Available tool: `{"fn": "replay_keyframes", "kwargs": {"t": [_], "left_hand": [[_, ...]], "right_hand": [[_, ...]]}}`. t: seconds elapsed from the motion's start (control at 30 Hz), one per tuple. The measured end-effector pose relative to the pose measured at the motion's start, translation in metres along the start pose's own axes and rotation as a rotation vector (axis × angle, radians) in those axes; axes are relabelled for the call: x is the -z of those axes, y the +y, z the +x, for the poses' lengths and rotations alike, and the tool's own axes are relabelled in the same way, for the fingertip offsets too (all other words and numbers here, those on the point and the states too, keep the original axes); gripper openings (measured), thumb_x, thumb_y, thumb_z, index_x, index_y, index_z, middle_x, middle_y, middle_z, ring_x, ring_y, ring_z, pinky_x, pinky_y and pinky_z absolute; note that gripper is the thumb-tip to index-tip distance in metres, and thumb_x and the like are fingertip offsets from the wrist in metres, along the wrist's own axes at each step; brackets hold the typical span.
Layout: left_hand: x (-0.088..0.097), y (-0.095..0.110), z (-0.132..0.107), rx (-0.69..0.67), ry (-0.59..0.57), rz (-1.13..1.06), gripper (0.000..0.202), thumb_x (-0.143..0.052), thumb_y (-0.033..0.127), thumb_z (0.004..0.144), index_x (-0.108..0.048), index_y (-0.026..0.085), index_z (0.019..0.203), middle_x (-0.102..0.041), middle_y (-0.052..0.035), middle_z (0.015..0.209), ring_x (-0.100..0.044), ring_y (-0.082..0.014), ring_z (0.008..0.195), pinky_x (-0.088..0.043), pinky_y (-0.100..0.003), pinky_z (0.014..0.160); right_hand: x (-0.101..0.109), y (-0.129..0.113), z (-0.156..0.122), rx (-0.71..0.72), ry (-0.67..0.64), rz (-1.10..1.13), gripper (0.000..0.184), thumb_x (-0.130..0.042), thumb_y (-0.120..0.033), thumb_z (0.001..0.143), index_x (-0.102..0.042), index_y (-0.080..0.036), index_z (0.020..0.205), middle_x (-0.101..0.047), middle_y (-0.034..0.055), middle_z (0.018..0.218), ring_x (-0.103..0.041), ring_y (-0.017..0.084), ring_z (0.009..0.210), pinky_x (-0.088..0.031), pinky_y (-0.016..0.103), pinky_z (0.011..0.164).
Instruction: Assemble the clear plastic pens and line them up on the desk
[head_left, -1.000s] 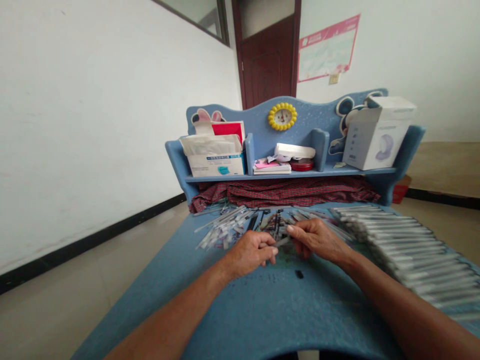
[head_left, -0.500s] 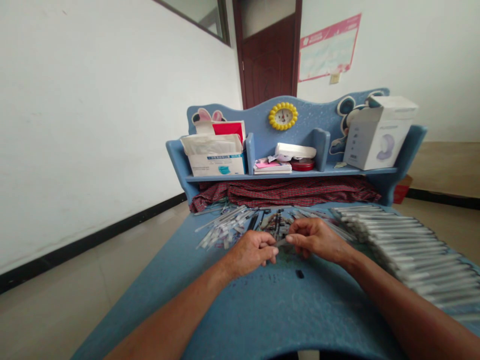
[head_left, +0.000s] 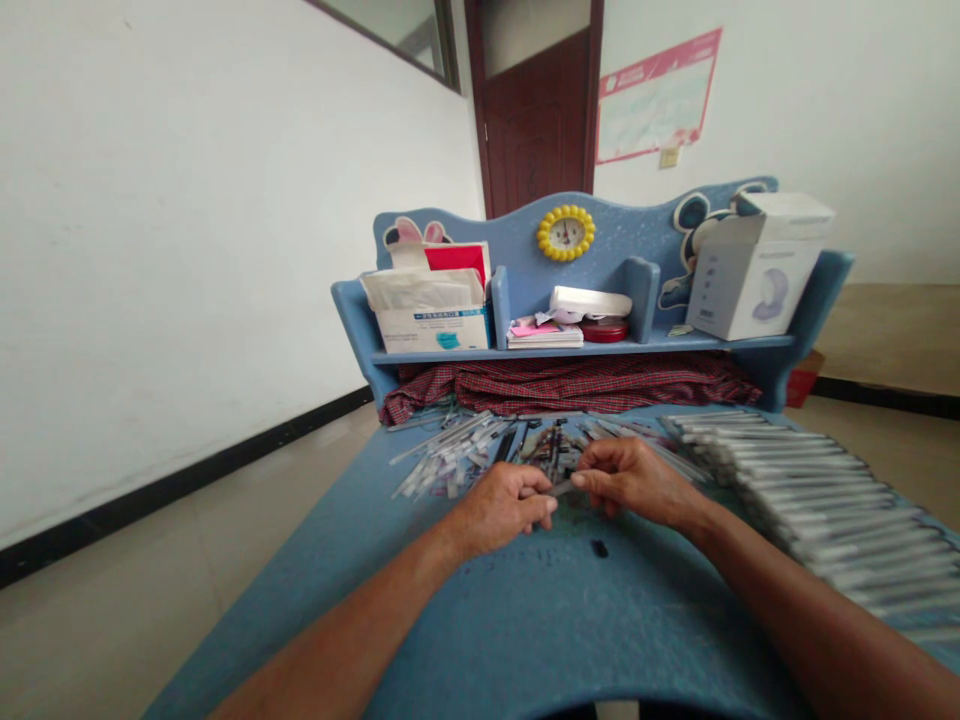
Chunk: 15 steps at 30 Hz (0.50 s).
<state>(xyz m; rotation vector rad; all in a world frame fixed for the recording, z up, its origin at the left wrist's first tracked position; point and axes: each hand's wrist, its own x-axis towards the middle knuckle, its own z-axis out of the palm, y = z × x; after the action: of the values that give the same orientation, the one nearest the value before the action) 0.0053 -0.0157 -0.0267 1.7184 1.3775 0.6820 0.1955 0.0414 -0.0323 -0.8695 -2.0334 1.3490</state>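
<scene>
Between left hand [head_left: 504,507] and right hand [head_left: 628,480], pale tube [head_left: 562,488], ends hidden

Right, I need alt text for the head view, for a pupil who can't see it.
A left hand and right hand hold a thin grey piece between them over a blue desk. Loose pen-like parts lie just beyond, with stacked rods at the right. Behind, checked cloth lies under a shelf of boxes.
</scene>
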Motion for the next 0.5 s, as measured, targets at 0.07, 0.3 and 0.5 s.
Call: {"fn": "replay_keyframes", "kwargs": {"t": [0.07,0.3,0.5], "left_hand": [[-0.0003,0.0002,-0.0001,0.004,-0.003,0.0,0.016,-0.054,0.029,0.072,-0.058,0.014,0.073,-0.064,-0.0002,0.063,-0.047,-0.0072,0.047,-0.036,-0.02,0.048],[-0.0006,0.0002,-0.0012,-0.021,0.011,0.033,0.015,-0.054,0.027,0.072,-0.06,0.013,0.074,-0.058,0.0024,0.058,-0.046,-0.0072,0.048,-0.035,-0.019,0.049],[-0.0003,0.0016,-0.0025,-0.042,0.039,0.091,0.014,-0.055,0.026,0.072,-0.061,0.014,0.071,-0.05,0.0047,0.053,-0.043,-0.0076,0.05,-0.03,-0.019,0.048]], "right_hand": [[-0.0006,-0.0006,0.0,-0.002,-0.003,-0.045,0.033,-0.059,-0.047,0.074,-0.052,-0.017,0.059,-0.054,-0.0029,0.049,-0.049,0.009,0.039,-0.037,0.02,0.039],[-0.0021,0.0021,0.0007,-0.013,-0.012,-0.088,0.031,-0.054,-0.041,0.078,-0.052,-0.018,0.058,-0.053,-0.0029,0.047,-0.048,0.009,0.039,-0.035,0.02,0.038],[-0.0026,0.0033,0.0005,-0.009,-0.008,-0.079,0.032,-0.054,-0.043,0.077,-0.05,-0.019,0.057,-0.053,-0.0032,0.046,-0.047,0.009,0.038,-0.034,0.021,0.038]]}}
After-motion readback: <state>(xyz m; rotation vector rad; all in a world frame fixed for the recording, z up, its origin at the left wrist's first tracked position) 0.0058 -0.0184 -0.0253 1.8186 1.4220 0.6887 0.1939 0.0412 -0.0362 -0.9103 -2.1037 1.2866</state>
